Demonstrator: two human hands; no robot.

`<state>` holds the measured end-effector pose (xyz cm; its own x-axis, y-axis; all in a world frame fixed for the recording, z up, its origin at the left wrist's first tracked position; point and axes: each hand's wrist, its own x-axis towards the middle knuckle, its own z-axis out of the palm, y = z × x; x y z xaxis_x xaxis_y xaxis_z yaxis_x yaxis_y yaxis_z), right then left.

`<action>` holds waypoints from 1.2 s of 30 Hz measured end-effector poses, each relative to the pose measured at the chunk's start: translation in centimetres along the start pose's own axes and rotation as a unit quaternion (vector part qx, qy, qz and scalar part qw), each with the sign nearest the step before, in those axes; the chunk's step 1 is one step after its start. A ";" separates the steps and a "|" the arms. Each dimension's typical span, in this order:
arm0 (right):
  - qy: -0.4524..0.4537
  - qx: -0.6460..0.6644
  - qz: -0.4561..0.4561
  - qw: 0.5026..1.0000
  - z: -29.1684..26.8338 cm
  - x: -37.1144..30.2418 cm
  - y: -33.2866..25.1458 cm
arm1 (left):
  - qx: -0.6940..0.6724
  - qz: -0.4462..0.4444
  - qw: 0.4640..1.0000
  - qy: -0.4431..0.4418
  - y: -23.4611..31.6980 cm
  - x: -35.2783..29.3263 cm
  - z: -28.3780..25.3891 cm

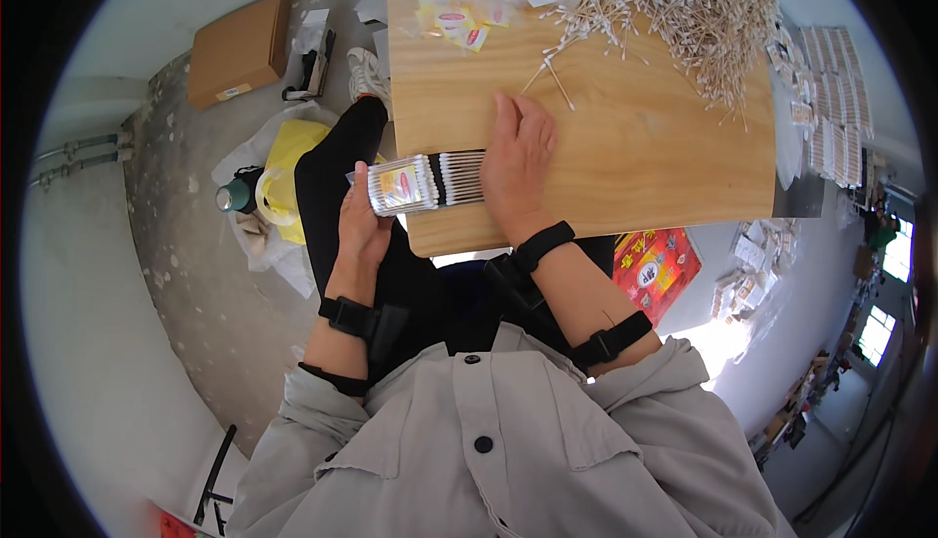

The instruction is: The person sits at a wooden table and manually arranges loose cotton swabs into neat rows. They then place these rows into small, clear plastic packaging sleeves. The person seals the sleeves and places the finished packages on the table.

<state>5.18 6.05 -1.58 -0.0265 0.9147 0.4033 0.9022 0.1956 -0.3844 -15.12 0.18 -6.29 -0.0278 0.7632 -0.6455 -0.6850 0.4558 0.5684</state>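
Note:
My left hand (363, 220) grips the left end of a clear flat pack of cotton swabs (389, 199), with a small yellow, white and red label (400, 186) on top. Right of the pack, past a narrow black strip (437, 179), lies a level row of cotton swabs (463, 178), white tips toward the pack. My right hand (521, 157) is closed at that row's right end, its fingers close together and pointing away from me. It covers the far ends of the sticks, and part of its grip is hidden. Both hands are at the table's near edge.
On the wooden table (645, 157), a large heap of loose cotton swabs (699, 10) fills the far right. Clear bags with yellow labels (469, 15) lie at the far left. Stacked swab packs (835, 98) stand beyond the right edge. A cardboard box (239, 49) sits on the floor.

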 end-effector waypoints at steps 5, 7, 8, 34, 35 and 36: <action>-0.012 0.003 -0.013 1.000 0.5 -0.2 -1.4 | -0.002 0.023 1.000 -0.013 -0.1 0.1 -0.3; 0.003 -0.006 -0.016 1.000 0.8 0.0 -1.9 | 0.003 0.041 0.999 0.003 -0.1 0.0 0.0; 0.011 -0.010 -0.018 1.000 0.9 0.0 -2.1 | 0.006 0.050 0.999 0.011 0.0 0.0 0.1; 0.016 0.011 -0.004 1.000 1.4 -0.2 -3.1 | 0.082 -0.025 0.996 -0.035 -2.9 -5.7 3.4; 0.016 0.010 -0.004 1.000 1.4 -0.3 -3.1 | 0.080 -0.015 0.996 -0.027 -3.0 -5.8 3.5; 0.017 0.010 -0.003 1.000 1.4 -0.2 -3.1 | 0.079 -0.017 0.996 -0.028 -3.0 -5.8 3.5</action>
<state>1.81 5.73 -1.64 -0.0168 0.9010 0.4335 0.8930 0.2085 -0.3988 -10.36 -3.97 -2.50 0.0375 0.7682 -0.6391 -0.5618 0.5451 0.6222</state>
